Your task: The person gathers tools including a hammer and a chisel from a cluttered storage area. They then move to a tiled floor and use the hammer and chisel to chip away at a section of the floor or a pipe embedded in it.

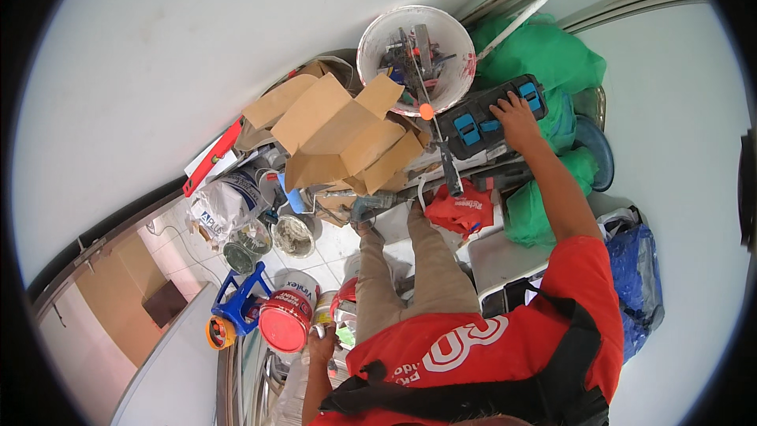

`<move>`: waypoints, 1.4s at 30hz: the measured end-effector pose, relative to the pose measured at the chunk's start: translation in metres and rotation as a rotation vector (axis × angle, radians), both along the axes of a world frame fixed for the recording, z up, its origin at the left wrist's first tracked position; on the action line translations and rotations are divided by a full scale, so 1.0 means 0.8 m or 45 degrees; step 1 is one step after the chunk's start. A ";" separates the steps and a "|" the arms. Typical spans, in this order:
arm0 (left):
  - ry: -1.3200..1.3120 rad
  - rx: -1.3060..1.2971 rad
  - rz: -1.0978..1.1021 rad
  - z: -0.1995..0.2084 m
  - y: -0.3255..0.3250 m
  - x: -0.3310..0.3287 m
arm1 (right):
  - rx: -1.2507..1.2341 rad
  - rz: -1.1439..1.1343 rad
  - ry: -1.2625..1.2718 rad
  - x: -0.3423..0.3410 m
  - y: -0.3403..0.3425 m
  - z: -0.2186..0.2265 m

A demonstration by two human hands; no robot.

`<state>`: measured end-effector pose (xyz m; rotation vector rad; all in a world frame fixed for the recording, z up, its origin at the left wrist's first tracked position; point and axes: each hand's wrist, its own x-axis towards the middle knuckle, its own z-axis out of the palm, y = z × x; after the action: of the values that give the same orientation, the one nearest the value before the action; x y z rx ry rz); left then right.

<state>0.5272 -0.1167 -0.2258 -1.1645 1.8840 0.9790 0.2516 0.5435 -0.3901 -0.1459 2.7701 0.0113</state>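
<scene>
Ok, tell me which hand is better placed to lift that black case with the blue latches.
Right. The right hand already rests on the black case; the left hand is low by the red-lidded paint can.

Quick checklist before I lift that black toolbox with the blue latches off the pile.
1. Right hand on the black toolbox: ok, it rests on the lid.
2. Blue latches shut: cannot tell.
3. Left hand free: not ok, it holds something small and white.
4. Toolbox clear of neighbours: not ok, white bucket of tools and green bags crowd it.
5. Footing: not ok, paint cans and clutter surround the feet.
</scene>
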 end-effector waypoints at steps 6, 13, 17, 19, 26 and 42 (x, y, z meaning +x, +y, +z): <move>-0.009 0.035 -0.015 0.003 0.014 -0.014 | -0.036 0.028 -0.103 -0.016 -0.009 0.017; -0.024 0.035 0.012 -0.003 -0.002 0.010 | -0.112 0.001 -0.125 -0.057 -0.032 0.050; -0.069 0.012 -0.020 -0.013 0.001 0.025 | -0.263 -0.065 -0.116 -0.088 -0.055 0.040; -0.141 0.043 -0.029 -0.023 0.000 0.030 | -0.328 -0.100 -0.101 -0.105 -0.055 0.015; -0.150 -0.050 -0.054 -0.057 0.011 0.065 | -0.259 -0.153 -0.166 -0.189 -0.055 -0.062; -0.361 -0.089 0.068 -0.171 -0.001 0.109 | 0.106 -0.106 -0.313 -0.338 -0.048 -0.295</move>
<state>0.6143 -0.1172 -0.3628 -1.3253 1.6796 0.7364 -0.0190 0.5051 -0.6263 -0.0089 2.5232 0.0819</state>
